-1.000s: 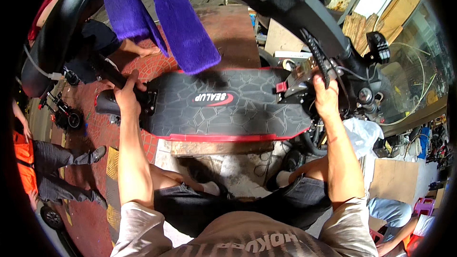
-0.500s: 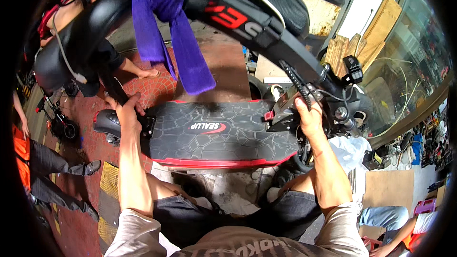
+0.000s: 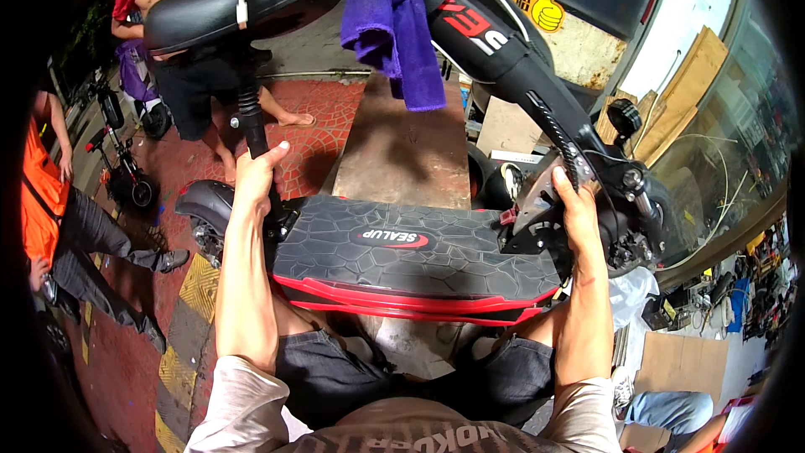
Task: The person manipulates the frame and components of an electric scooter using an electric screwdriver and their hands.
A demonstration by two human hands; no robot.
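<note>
An electric scooter spans the space in front of my knees. Its black deck [image 3: 402, 273] has a crackle pattern and red side trim. My left hand [image 3: 258, 172] is closed round the seat post [image 3: 251, 113], below the black saddle [image 3: 239, 13]. At the other end my right hand [image 3: 577, 200] grips the folding bracket [image 3: 537, 201] at the foot of the thick black stem [image 3: 503, 63], its fingers partly hidden behind it. A purple cloth [image 3: 390, 25] hangs from the stem. The rear mudguard [image 3: 205, 201] lies left of my left hand, the front wheel [image 3: 662, 210] beyond my right.
A person in black shorts [image 3: 189, 101] stands behind the saddle, and another in an orange vest [image 3: 44, 201] is at the left. Wooden boards [image 3: 688, 75] lean at the right. A brown board [image 3: 407, 151] lies beyond the deck. Small parked scooters [image 3: 130, 176] stand far left.
The deck has tilted, showing more of its red near side. The scooter and both hands have shifted right in view. My left hand's fingers have closed round the seat post.
</note>
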